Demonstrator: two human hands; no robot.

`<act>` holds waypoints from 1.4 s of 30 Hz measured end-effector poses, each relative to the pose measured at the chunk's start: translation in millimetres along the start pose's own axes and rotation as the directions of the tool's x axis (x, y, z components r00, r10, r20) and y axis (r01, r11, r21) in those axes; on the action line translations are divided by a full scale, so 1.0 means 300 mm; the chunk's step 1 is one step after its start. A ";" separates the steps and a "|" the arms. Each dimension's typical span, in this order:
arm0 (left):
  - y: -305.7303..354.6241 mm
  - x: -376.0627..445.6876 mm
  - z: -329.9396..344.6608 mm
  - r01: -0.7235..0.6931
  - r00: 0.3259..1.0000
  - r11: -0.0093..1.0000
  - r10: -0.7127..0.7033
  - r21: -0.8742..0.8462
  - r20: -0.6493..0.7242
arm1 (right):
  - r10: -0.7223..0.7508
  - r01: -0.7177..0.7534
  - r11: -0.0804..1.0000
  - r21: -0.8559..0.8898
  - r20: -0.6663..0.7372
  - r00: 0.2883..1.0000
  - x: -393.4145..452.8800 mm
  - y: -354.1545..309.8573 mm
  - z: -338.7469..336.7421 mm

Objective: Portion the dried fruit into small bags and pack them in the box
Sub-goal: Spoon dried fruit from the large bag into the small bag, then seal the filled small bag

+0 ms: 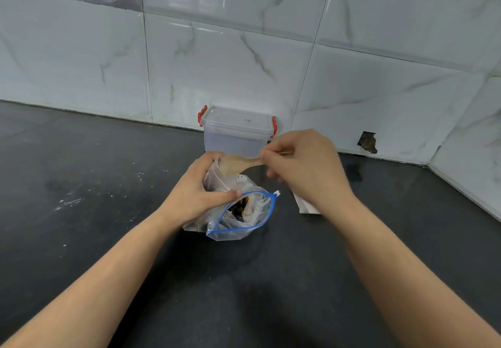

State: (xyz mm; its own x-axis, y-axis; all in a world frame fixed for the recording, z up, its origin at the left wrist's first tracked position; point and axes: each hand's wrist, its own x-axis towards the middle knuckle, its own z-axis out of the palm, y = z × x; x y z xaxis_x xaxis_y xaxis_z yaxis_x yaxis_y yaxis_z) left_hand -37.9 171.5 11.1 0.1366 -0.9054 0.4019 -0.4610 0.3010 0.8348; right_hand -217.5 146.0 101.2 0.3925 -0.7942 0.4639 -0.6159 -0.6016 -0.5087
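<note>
Toward the back edge of the dark countertop (81, 185): we work just in front of the lidded plastic box (237, 130).
Left hand (195, 196): we grip a small clear bag (217, 174) upright, mouth up.
Right hand (301, 163): we pinch a wooden spoon (238, 164), its long axis running left into that mouth.
Dried fruit (240, 208): in the open blue-rimmed zip bag (241, 217), directly below the spoon, nearer us.
Next, we judge: tip the spoon bowl down.

Worktop (81, 185): dark, matt, stone-like surface, faintly mottled, with white powdery specks toward its left edge; wall tiles (230, 63) behind its rear edge are glossy, white, grey-veined and reflective, one chipped to rough brown material near the rear right corner. Box (235, 133): translucent frosted plastic with glossy red plastic clips; zip bag (244, 217): thin, clear, crinkled plastic film with blue seal. Spoon (238, 163): pale, matt, wood-like.
</note>
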 end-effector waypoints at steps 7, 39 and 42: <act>-0.015 0.002 -0.001 0.038 0.998 0.999 -0.037 0.018 -0.052 | 0.362 -0.409 0.888 0.211 0.227 0.904 -0.002 0.145 -0.092; 0.054 -0.009 -0.027 -0.033 0.988 0.792 -0.067 -0.609 -0.141 | -0.006 -0.070 0.838 0.541 0.138 0.990 0.061 0.028 0.151; 0.058 -0.008 -0.028 -0.078 0.978 0.780 -0.062 -0.621 -0.200 | 0.016 -0.070 0.851 0.521 0.109 0.994 0.063 0.031 0.165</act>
State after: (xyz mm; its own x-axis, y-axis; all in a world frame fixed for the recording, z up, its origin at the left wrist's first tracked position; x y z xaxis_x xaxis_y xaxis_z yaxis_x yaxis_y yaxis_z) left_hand -38.9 181.4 27.7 0.3379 -0.8441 0.4163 0.1746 0.4909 0.8536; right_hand -182.0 121.0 69.4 0.4548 -0.8081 0.3744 -0.1954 -0.5007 -0.8433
